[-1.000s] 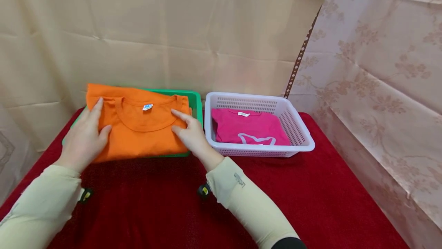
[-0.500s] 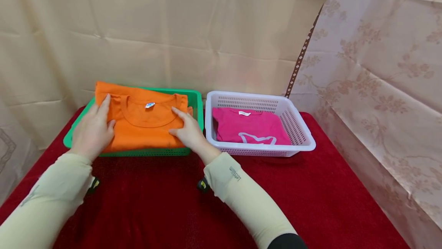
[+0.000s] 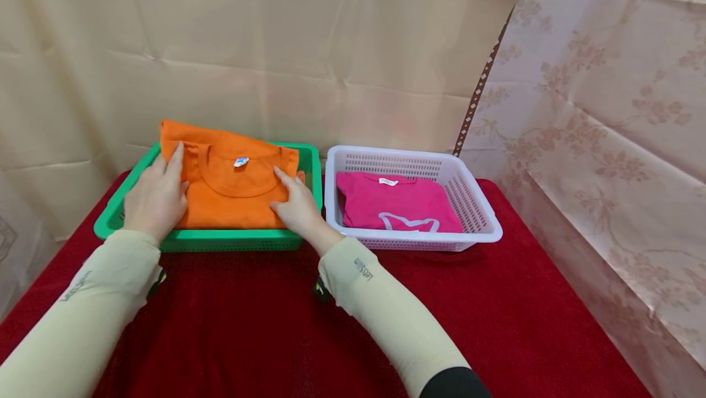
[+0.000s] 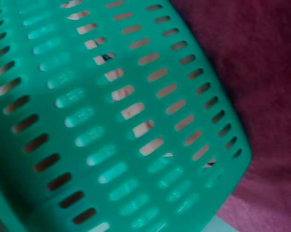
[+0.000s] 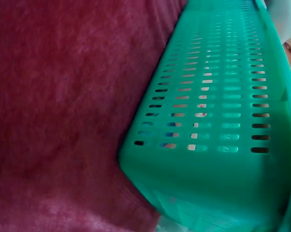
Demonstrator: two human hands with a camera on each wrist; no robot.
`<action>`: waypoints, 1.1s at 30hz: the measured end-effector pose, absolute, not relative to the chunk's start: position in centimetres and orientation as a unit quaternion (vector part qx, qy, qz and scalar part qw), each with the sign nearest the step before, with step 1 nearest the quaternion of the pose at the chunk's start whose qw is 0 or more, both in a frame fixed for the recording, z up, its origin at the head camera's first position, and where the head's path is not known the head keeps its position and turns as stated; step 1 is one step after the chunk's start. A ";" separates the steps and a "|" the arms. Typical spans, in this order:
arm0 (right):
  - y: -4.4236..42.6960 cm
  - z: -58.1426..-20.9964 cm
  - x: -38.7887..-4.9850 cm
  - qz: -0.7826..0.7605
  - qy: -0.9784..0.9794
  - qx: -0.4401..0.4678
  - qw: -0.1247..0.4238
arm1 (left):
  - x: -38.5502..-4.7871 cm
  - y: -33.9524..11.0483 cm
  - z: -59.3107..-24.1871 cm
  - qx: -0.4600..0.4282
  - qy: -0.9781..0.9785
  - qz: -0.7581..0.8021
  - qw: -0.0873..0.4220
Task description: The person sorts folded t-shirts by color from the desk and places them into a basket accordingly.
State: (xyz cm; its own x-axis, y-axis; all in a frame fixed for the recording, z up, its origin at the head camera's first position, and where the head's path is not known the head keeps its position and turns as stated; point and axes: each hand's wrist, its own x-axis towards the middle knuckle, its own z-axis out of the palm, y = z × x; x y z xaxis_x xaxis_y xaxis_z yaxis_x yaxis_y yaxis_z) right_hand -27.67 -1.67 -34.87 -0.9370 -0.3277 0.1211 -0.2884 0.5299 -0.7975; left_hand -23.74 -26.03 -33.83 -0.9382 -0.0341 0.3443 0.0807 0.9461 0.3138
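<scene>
A folded orange T-shirt [image 3: 231,202] lies in the green basket [image 3: 231,242], neckline and white-and-blue label facing up. Its far left corner stands higher than the basket's back rim. My left hand [image 3: 156,195] holds the shirt's left side, index finger extended over the fabric. On the right side my right hand [image 3: 299,206] grips the shirt, thumb and index finger on top. The other fingers of both hands are largely hidden. Both wrist views mostly show the slotted walls of the green basket [image 4: 136,96], [image 5: 218,101].
Right beside the green basket stands a white slotted basket [image 3: 485,226] holding a folded pink T-shirt [image 3: 402,202] with a pale printed outline. Both baskets sit on a red cloth-covered table [image 3: 265,324]. Beige curtains [image 3: 309,48] hang behind, and a floral curtain [image 3: 607,110] hangs at right.
The orange T-shirt has shifted away from me and down into the green basket; it hung over the front rim before. Both hands moved with it, the left one also rightward.
</scene>
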 end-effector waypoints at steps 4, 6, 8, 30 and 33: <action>-1.7 -35.1 -27.8 -0.424 0.885 -0.190 0.031 | -24.0 -26.6 -34.4 -0.012 -0.976 -0.168 0.140; -1.8 -35.1 -27.8 -0.399 0.895 -0.196 0.037 | -24.0 -26.8 -34.6 -0.009 -0.977 -0.175 0.124; -1.9 -35.1 -27.8 -0.367 0.907 -0.202 0.040 | -23.9 -26.9 -34.7 -0.005 -0.977 -0.180 0.116; -2.5 -35.6 -27.5 -0.226 0.947 -0.225 0.033 | -24.0 -27.6 -35.2 0.017 -0.979 -0.197 0.058; -2.5 -35.5 -27.4 -0.225 0.947 -0.227 0.034 | -24.0 -27.6 -35.2 0.027 -0.978 -0.199 0.048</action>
State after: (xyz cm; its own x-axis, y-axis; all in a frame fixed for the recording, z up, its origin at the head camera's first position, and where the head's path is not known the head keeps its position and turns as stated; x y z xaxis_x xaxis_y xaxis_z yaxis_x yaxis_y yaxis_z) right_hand -27.44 -2.48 -35.47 -0.8950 -0.4444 0.0383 -0.4143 0.7962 -0.4409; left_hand -24.04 -27.61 -35.22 -0.9940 -0.0718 0.0826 -0.0337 0.9191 0.3927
